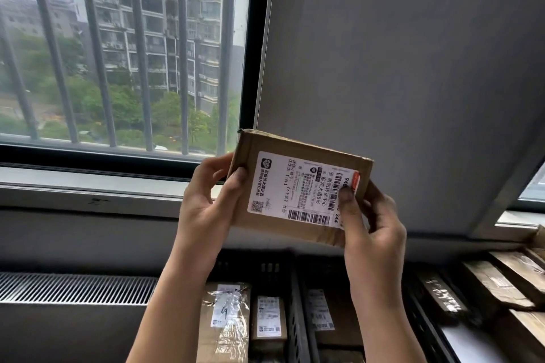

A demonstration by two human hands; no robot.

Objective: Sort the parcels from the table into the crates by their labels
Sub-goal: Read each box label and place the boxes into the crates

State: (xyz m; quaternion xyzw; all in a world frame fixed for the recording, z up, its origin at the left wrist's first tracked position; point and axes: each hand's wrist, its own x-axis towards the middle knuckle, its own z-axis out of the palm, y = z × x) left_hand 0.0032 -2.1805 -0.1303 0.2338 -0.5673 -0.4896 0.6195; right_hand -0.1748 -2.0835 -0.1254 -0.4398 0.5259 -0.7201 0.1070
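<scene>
While hovering above crates (269,270), gripping labelled cardboard parcel (298,194), clamping its ends between left-hand fingers (236,183) and right-hand fingers (347,203).

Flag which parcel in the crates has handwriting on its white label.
The leftmost tape-wrapped parcel: pen marks cross its label; the small box beside it shows only print.

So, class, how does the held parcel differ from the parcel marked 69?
The held parcel is gripped aloft by left hand and right hand; the 69 parcel lies in a crate. The held parcel's label is clean; the 69 parcel's is taped over and scribbled on. Both are brown boxes with white labels.
</scene>
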